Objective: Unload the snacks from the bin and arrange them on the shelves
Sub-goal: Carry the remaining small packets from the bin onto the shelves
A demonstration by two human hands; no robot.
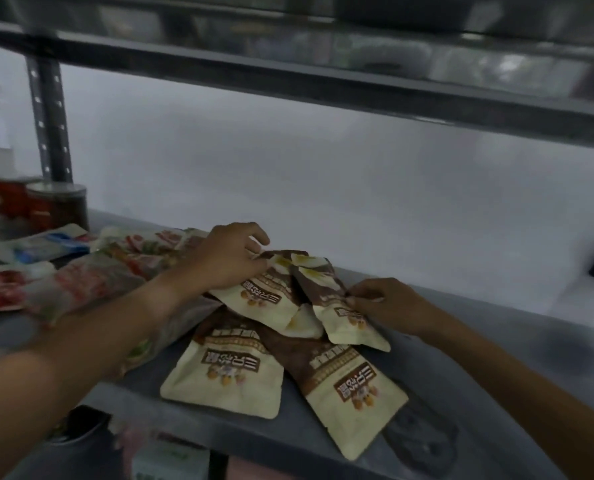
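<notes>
Grey metal shelf (461, 358): carrying every snack in view; taken as the landmark for all places below.
Cream-and-brown pouches: four lying in a loose heap at the shelf's middle, overlapping one another.
Upper left pouch (257, 299): sitting on top of the heap, toward the back of the shelf, its brown end pointing at the wall.
Upper right pouch (344, 317): lying beside it, tilted, resting partly on the lower ones.
Front left pouch (226, 372): lying flat near the shelf's front edge.
Front right pouch (351, 389): lying with one corner hanging over the shelf's front edge.
Left hand (229, 258): resting palm down on the brown end of the upper left pouch, fingers curling loosely over it; whether it is gripping, I cannot tell.
Right hand (382, 303): pinching the edge of the upper right pouch between thumb and fingertips.
Red-patterned packets (91, 282): lying in a row at the shelf's left side, touching the heap.
Blue-and-white packet (49, 245): lying behind them, toward the shelf's back left.
Dark jars (56, 206): standing at the shelf's back left corner, by the upright post (51, 123).
Upper shelf (323, 81): running overhead, blurred.
</notes>
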